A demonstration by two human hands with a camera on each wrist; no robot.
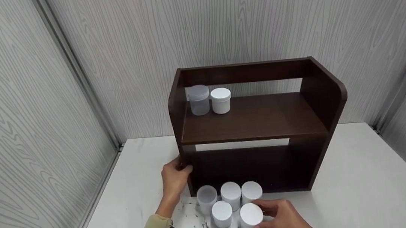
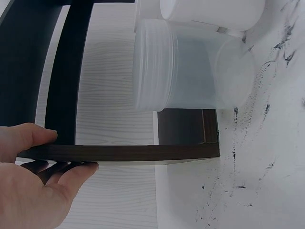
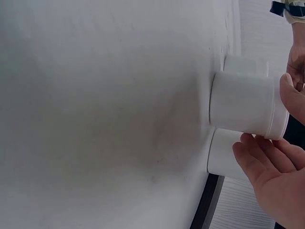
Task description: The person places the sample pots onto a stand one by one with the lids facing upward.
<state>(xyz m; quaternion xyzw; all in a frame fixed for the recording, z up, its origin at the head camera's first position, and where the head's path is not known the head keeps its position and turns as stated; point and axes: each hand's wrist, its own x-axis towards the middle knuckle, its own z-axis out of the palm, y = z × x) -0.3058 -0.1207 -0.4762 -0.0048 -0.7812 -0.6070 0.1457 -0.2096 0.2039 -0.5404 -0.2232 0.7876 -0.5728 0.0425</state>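
Observation:
My left hand (image 1: 175,179) grips the front edge of the left side panel of a dark brown two-tier shelf (image 1: 252,120). In the left wrist view, the thumb (image 2: 35,135) lies on one face of the panel and the fingers on the other. A white lidded jar (image 1: 251,216) stands at the front right of a group of jars, and my right hand (image 1: 283,217) holds it by its upper part, thumb and fingers on opposite sides. Beside it stand another white jar (image 1: 222,214), two more white jars behind, and a translucent jar (image 1: 207,199) at the left.
On the upper tier stand a translucent jar (image 1: 199,100) and a white jar (image 1: 221,100), side by side at the left. Dark scuffs mark the white tabletop (image 1: 108,214) before the shelf. Wood-grain panels (image 1: 135,42) surround the table at the back and sides.

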